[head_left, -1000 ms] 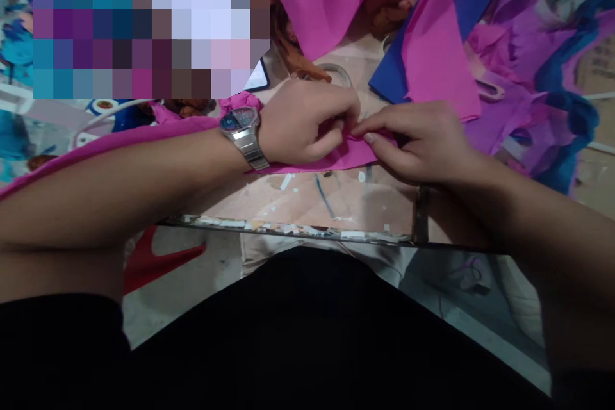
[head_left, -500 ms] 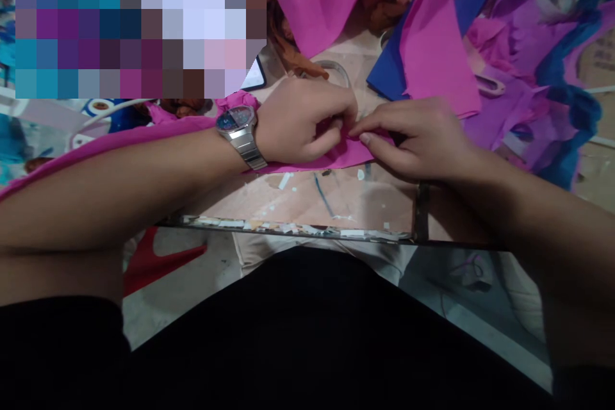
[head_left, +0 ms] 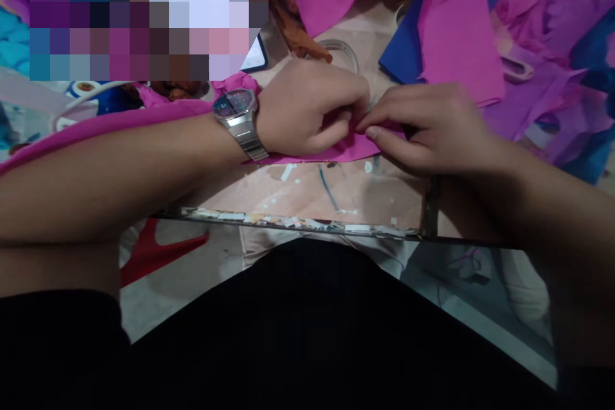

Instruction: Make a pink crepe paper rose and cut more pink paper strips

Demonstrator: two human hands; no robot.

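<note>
A long pink strip, thin like crepe paper or cloth, lies along the table edge and passes under my left forearm and wrist. My left hand, with a metal watch on its wrist, has curled fingers closed on the strip near its right end. Close beside it, my right hand pinches the same strip between thumb and forefinger. The fingertips of both hands almost meet. What lies inside the left hand's curl is partly hidden.
Further back lie pink sheets, a blue sheet, purple scraps, brown crumpled pieces and a clear ring, perhaps a tape roll. A phone shows beside the blurred patch. Paint-flecked table edge runs before me.
The view has shifted slightly. Both hands keep nearly the same hold on the pink strip, with only a small movement of the fingers.
</note>
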